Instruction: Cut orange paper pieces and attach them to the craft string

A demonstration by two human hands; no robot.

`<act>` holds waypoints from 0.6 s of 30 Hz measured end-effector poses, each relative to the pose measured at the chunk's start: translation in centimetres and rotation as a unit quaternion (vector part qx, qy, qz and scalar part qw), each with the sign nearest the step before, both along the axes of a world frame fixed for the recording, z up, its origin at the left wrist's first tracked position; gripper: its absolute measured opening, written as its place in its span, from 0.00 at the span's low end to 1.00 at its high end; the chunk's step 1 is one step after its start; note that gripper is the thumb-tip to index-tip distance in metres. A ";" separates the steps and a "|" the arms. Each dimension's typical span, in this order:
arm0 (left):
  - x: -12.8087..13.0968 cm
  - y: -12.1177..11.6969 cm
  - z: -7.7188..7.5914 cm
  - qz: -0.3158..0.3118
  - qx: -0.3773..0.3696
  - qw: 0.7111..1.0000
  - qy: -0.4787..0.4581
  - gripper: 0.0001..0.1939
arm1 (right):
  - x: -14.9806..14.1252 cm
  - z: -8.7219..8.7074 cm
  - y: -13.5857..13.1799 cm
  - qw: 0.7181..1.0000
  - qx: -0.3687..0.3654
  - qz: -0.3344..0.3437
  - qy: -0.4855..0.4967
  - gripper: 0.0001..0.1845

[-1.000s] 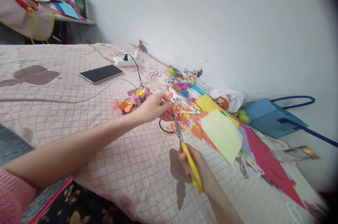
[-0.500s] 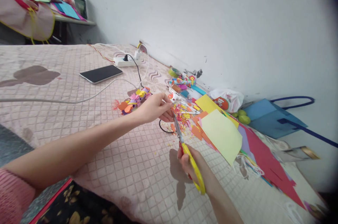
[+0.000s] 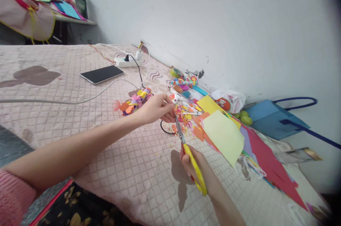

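Observation:
My right hand (image 3: 198, 164) is closed around the yellow handles of a pair of scissors (image 3: 195, 165), its blades pointing up and away toward my other hand. My left hand (image 3: 158, 108) is in a pinch at the blade tips. A small orange piece seems to show between its fingertips, too small to make out. Beyond my left wrist lies a decorated roll (image 3: 137, 102) covered with purple, pink, yellow and orange foam flowers. Tiny coloured scraps (image 3: 186, 114) are scattered just past the blades.
Coloured sheets (image 3: 223, 135) lie to the right, near white cord (image 3: 253, 167) and a blue bag (image 3: 277, 119) by the wall. A tablet or phone (image 3: 102, 74) and a power strip (image 3: 128, 61) with cables are at the back left. A plastic bag (image 3: 236, 101) leans on the wall.
Both hands stay in nearly the same place. The scissors' handles and blades look slightly closer together than before.

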State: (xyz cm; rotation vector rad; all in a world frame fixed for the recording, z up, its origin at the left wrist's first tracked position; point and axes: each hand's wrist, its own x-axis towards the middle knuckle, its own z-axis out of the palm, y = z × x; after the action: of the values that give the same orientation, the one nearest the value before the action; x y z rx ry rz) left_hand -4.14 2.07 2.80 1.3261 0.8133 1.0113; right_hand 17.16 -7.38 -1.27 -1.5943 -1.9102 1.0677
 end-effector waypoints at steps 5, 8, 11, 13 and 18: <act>0.0 0.0 0.0 0.005 0.001 1.000 0.004 0.07 | -0.5 1.0 -0.1 1.000 -0.013 0.006 -0.022 0.30; 0.0 -0.1 0.0 0.007 0.003 1.000 0.007 0.07 | -0.7 1.2 -0.2 0.999 -0.010 0.004 -0.031 0.30; 0.0 0.0 -0.1 0.006 0.002 1.000 0.003 0.07 | -0.7 1.2 -0.2 0.999 -0.012 0.001 -0.033 0.29; 0.1 0.0 -0.1 0.006 -0.001 1.000 0.000 0.07 | -0.7 1.1 -0.2 0.999 -0.016 -0.001 -0.032 0.28; 0.0 -0.1 0.0 0.008 -0.004 1.000 -0.001 0.06 | -0.5 0.8 -0.2 1.000 -0.010 -0.007 -0.027 0.28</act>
State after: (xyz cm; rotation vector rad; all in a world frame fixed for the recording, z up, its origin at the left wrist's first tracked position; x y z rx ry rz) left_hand -4.10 2.00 2.84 1.3125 0.8269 1.0215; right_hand 16.63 -7.57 -0.43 -1.6622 -1.9254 1.0520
